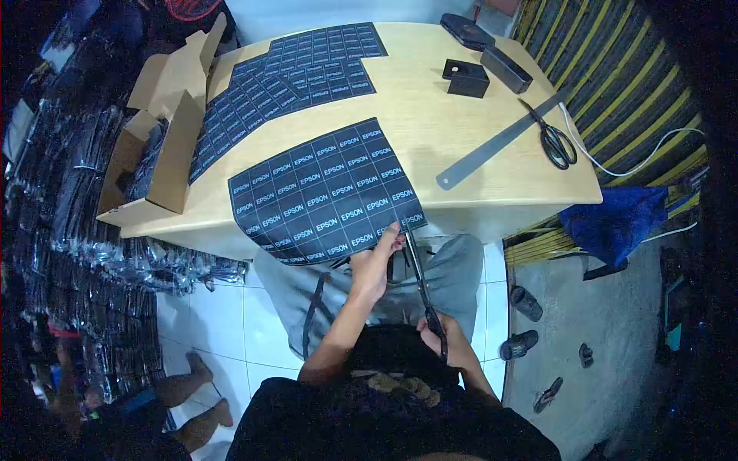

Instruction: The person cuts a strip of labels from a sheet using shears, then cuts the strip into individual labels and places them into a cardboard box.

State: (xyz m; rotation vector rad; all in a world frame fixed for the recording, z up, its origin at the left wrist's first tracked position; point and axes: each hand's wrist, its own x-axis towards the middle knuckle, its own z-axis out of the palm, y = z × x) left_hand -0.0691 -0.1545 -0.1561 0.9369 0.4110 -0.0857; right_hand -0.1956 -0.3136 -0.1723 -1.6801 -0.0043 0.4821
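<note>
A dark sheet printed with a grid of white EPSON labels (327, 192) is held up at the front edge of the table, its left side curling downward. My left hand (370, 270) grips the sheet near its lower right corner, thumb on top. My right hand (452, 342), low near my lap, is closed around the handles of a pair of black scissors (422, 286). Their long blades point up and away from me, and the tips meet the sheet's lower edge, just right of my left thumb.
More EPSON sheets (327, 50) overlap at the back left, beside an open cardboard box (171, 165). A steel ruler (492, 150), other scissors (557, 146), and black boxes (507, 71) lie on the right. Another person's feet (201, 373) show at lower left.
</note>
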